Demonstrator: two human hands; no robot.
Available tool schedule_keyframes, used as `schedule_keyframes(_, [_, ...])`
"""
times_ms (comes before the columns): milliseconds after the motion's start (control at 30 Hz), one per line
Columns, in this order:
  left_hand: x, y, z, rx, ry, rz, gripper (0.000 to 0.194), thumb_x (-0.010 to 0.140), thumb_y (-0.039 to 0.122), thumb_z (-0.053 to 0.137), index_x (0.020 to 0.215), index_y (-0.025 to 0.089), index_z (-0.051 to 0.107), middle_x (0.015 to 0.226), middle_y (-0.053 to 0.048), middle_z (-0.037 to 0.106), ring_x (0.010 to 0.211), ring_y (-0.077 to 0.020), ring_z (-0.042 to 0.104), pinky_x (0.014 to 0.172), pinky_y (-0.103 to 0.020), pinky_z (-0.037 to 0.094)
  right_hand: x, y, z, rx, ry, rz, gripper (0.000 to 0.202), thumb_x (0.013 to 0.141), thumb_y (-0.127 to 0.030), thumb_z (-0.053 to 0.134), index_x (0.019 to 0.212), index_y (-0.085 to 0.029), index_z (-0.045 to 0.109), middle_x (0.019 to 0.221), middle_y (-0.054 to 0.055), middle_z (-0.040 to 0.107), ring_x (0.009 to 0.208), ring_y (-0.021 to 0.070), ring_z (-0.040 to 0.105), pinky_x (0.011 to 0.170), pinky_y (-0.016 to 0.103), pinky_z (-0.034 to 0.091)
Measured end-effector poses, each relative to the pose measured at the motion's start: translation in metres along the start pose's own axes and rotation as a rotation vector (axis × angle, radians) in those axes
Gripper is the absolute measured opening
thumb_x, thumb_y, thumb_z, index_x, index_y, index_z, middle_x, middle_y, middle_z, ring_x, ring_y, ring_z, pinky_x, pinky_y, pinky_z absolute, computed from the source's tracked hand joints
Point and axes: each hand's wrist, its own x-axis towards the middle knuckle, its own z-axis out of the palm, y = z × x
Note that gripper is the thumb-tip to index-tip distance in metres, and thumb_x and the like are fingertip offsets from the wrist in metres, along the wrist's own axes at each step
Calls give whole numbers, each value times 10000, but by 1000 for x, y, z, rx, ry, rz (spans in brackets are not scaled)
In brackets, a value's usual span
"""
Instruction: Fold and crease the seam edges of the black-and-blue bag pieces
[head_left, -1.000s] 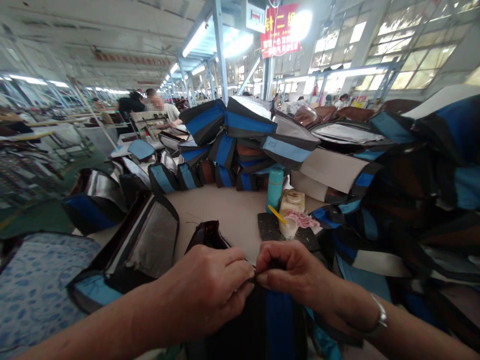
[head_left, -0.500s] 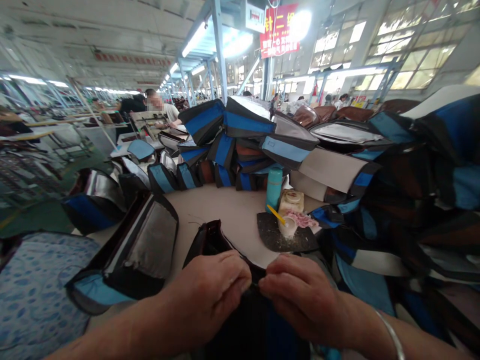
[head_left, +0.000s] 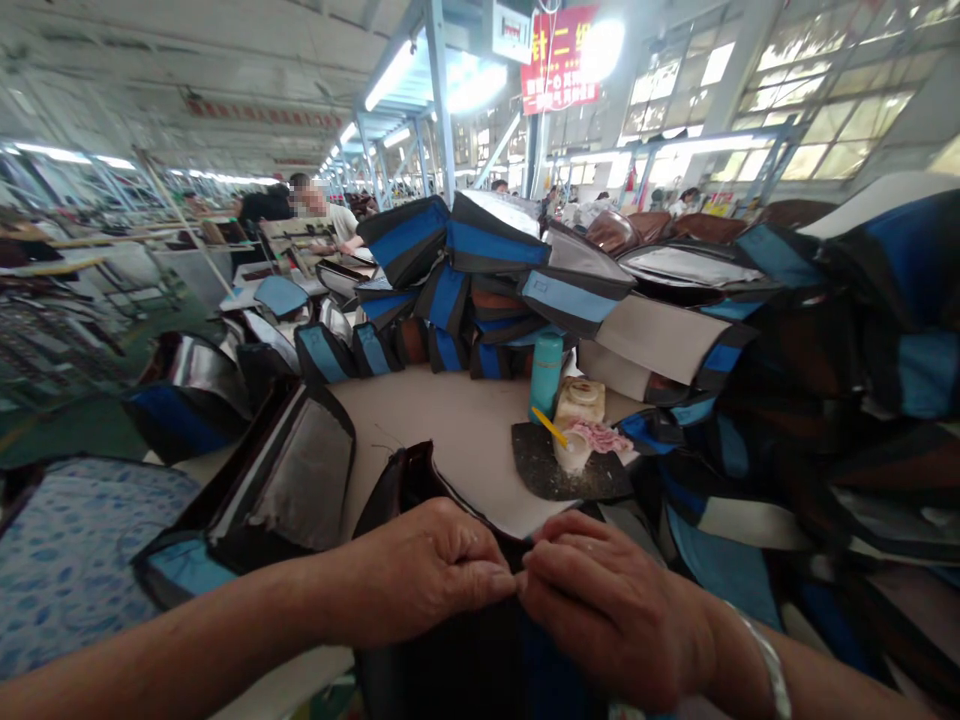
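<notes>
Bag (head_left: 300,480) with a grey panel sits at the table's (head_left: 450,410) left edge, seemingly set aside for elbow room. The dark bag (head_left: 450,665) is at the near edge, likely so both hands can meet over it. Toward the right edge, a black mat (head_left: 534,470) under the white cup (head_left: 572,457) probably catches drips. Left hand (head_left: 431,570): curled, thumb and forefinger pinching the dark bag's upper border. Right hand (head_left: 607,605): closed on that border, its thumb hidden.

The bare left hand (head_left: 435,570) and bare right hand (head_left: 604,605) hide part of the black-and-blue fabric bag (head_left: 454,670), cropped by the bottom border; the left border crops the blue-spotted pale cloth (head_left: 90,555).
</notes>
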Motion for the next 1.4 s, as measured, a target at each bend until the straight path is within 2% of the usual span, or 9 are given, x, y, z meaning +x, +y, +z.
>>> schedule_keyframes(133, [-5,13,3,92,78,63,210,928,274,527,771,167,617,726,42,547,697,-93,503,641,-212,365,4,-3,-18,371,104,327,203,970,-159,451,1091,-127,611,937,90,657,845,154,616,742,294,522])
schedule_keyframes(233, [-6,23,7,186,164,158,148,834,160,534,691,162,575,681,45,545,650,-72,502,609,-199,351,15,3,-36,568,38,600,240,1026,-270,443,1035,-167,659,893,43,654,806,119,611,723,266,489])
schedule_keyframes(467, [-12,40,7,381,263,337,125,737,87,516,647,173,522,714,48,587,669,-80,527,653,-216,380,55,29,-76,606,-475,434,82,891,-194,671,919,-157,738,867,1,640,805,98,605,751,225,476])
schedule_keyframes(600, [-17,40,-5,484,246,384,136,729,55,526,701,185,557,766,58,629,738,-92,573,793,-255,387,77,22,-84,505,-574,392,34,826,-158,678,830,-172,709,832,-17,647,707,83,585,633,200,449])
schedule_keyframes(800, [-30,26,-41,507,263,313,152,720,36,485,687,176,536,725,38,574,751,-128,555,867,-314,350,113,-3,-59,-63,-444,319,99,780,-229,598,702,-169,612,701,38,583,521,107,337,465,286,241])
schedule_keyframes(967, [-56,6,-57,228,232,176,126,766,64,481,725,169,538,824,11,580,784,-135,541,739,-247,405,122,13,-20,377,-344,487,83,823,-253,589,815,-173,613,716,-10,542,592,100,416,518,246,310])
schedule_keyframes(1100, [-82,-16,-52,178,218,100,178,744,43,489,796,165,607,857,12,617,822,-135,572,799,-233,429,110,36,5,846,-372,473,350,992,-439,475,951,-149,665,816,-4,566,746,110,502,696,251,424])
schedule_keyframes(1167, [-93,-21,-49,140,244,62,188,746,53,497,819,165,629,904,-3,646,861,-150,592,827,-249,438,103,43,14,938,-356,429,400,1018,-458,434,987,-140,673,901,20,586,831,124,523,784,275,431])
schedule_keyframes(1400, [-98,-6,-36,-107,270,-92,221,792,245,656,1002,196,704,889,27,622,822,-148,545,728,-251,408,106,34,28,1033,-332,378,240,901,-388,652,928,-150,631,879,0,566,782,114,489,719,265,406])
